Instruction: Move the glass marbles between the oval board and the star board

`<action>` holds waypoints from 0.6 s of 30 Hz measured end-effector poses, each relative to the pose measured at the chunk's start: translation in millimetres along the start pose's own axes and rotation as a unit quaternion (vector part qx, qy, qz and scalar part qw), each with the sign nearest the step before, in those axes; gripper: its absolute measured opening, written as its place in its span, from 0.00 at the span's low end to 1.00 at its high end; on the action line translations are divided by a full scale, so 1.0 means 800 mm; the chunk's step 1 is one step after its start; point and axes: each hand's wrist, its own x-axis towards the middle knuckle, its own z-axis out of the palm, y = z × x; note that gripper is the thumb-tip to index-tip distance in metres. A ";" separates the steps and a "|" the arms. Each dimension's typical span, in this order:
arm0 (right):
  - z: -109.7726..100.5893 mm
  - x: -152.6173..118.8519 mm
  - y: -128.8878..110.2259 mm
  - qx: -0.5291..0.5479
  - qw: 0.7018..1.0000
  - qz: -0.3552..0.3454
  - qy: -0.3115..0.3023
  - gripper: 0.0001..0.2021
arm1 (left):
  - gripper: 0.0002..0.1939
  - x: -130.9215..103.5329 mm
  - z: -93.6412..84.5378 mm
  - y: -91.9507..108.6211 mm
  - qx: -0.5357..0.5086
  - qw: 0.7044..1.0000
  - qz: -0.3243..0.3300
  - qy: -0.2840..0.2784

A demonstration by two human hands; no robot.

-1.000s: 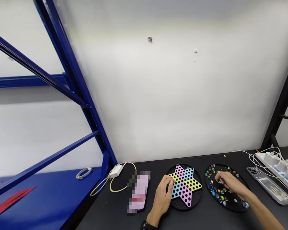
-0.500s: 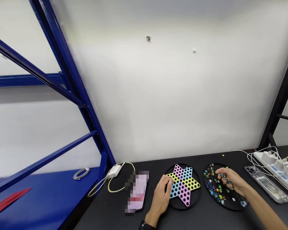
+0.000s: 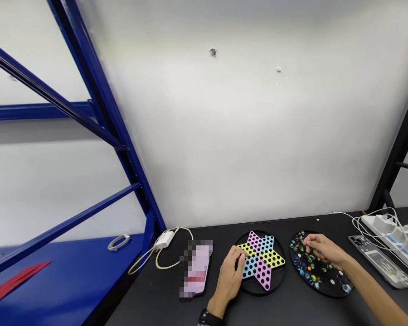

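Black tabletop [image 3: 163,294] vs white wall [image 3: 224,145]: L hand [image 3: 229,271] on star board [image 3: 259,258], R hand [image 3: 326,249] over marbles [image 3: 307,275]

R hand: thumb + fingertips bunched tog., back of hand up; can't tell if a marble's btwn them. L hand: fingers bent, side by side, tips resting on yellow point at board's left edge, thumb just beside; can't tell if it's gripping or only resting. Dark wristband [image 3: 211,317] on L wrist.

Round black tray [image 3: 329,292] sits under R hand, right of board, its rim near but apart from board's base. Marbles (blue, green, orange, clear etc.) mostly along tray's left edge, a few nr front-right edge; some hidden by R hand. Star board = pink, blue + yellow points w/ black holes, lying flat on round black base [image 3: 277,278], mid tabletop.

Further out: pink phone-like item [image 3: 204,258], partly pixelated, left of L hand; white adapter [image 3: 165,240] w/ pale cable at tabletop's back-left corner. Right of tray: phone [image 3: 382,267], then white power strip [image 3: 403,246] w/ plugs + wires, twd back-right corner. Small yellow speck [image 3: 318,219] nr back edge.

Past left edge: blue shelf frame [image 3: 122,131], blue surface [image 3: 88,265] w/ pale cable coil [image 3: 119,243] + red strip [image 3: 17,280]
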 end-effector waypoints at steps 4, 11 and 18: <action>0.001 -0.001 -0.001 -0.014 1.000 0.026 0.003 0.15 | 0.21 0.000 0.001 -0.002 0.002 1.000 0.002 -0.002; 0.026 -0.024 0.018 -0.350 0.934 -0.075 0.019 0.12 | 0.21 0.000 0.002 -0.001 0.010 1.000 0.001 -0.005; 0.056 -0.031 0.054 -0.587 0.798 -0.127 0.051 0.18 | 0.25 -0.003 0.004 -0.007 -0.007 1.000 -0.006 -0.003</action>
